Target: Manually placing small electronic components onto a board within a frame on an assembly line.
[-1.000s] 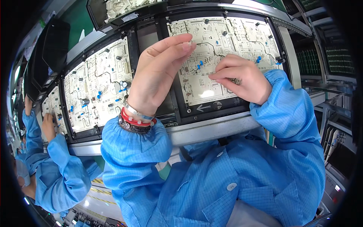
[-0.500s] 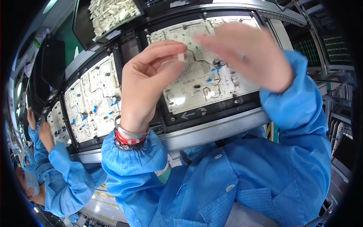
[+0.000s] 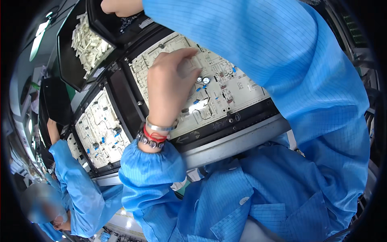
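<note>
The board point(image 3: 217, 86) lies beneath the left hand point(image 3: 167, 78), fingers point(image 3: 187, 53) curved

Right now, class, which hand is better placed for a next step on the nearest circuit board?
Probably the left hand: it is over the circuit board, while the right hand is up at a black bin.

A pale arrow point(image 3: 183, 140) points left on the black frame point(image 3: 250, 116), just below the middle of the picture. The white board point(image 3: 242, 94) above has tiny print point(image 3: 240, 85), too small to read.
</note>
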`<state>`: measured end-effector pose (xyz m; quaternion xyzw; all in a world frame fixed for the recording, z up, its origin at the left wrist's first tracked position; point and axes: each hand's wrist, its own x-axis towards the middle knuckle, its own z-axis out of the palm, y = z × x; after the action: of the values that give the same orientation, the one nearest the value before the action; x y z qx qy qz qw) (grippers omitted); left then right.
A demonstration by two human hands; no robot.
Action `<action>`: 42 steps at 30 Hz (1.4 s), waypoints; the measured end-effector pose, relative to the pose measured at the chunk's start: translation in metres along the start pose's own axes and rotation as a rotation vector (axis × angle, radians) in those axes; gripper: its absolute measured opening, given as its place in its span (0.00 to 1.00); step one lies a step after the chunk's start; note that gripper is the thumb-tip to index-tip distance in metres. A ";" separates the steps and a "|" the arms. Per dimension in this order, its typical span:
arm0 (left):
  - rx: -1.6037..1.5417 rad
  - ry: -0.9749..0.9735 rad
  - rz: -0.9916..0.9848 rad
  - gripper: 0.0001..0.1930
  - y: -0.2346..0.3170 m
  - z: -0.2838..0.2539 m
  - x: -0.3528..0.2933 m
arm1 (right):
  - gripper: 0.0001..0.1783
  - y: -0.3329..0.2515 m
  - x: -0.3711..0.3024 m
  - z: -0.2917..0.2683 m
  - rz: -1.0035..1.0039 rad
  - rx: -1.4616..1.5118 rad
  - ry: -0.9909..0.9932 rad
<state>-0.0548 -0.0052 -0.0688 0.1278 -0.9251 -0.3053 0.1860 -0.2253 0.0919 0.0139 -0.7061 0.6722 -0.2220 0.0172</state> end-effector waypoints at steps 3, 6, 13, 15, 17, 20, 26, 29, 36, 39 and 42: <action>0.016 -0.038 -0.030 0.18 0.004 -0.004 0.001 | 0.21 0.012 -0.018 0.009 0.031 0.115 0.032; 0.048 -0.080 -0.051 0.17 0.008 -0.008 0.004 | 0.22 0.018 -0.033 0.015 0.045 0.222 0.070; 0.177 -0.107 0.142 0.12 0.010 -0.003 0.016 | 0.26 0.024 -0.048 0.029 0.039 0.464 0.135; 0.216 -0.112 0.223 0.10 0.010 -0.001 0.018 | 0.27 0.025 -0.047 0.031 0.032 0.533 0.150; 0.275 -0.089 0.251 0.05 0.015 -0.004 0.018 | 0.28 0.024 -0.047 0.028 0.020 0.597 0.168; 0.202 -0.089 0.277 0.04 0.007 -0.007 0.011 | 0.27 0.015 -0.039 0.016 -0.029 0.557 0.164; 0.104 -0.166 0.239 0.05 0.016 -0.025 0.010 | 0.10 0.037 0.064 0.026 -0.130 0.133 0.252; 0.146 0.098 0.132 0.05 0.007 -0.050 0.027 | 0.07 0.049 0.076 0.021 -0.199 0.224 0.327; 0.690 0.206 -0.239 0.09 -0.124 -0.143 0.050 | 0.13 0.049 0.056 0.024 -0.057 0.467 0.125; 0.740 0.185 -0.364 0.08 -0.146 -0.129 0.066 | 0.10 0.044 0.035 0.016 0.013 0.572 0.001; 0.745 0.245 -0.409 0.08 -0.156 -0.121 0.067 | 0.07 0.027 0.029 0.023 0.105 0.598 -0.130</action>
<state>-0.0446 -0.2127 -0.0570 0.4019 -0.8989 0.0358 0.1711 -0.2433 0.0550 -0.0073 -0.6468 0.6099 -0.3631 0.2789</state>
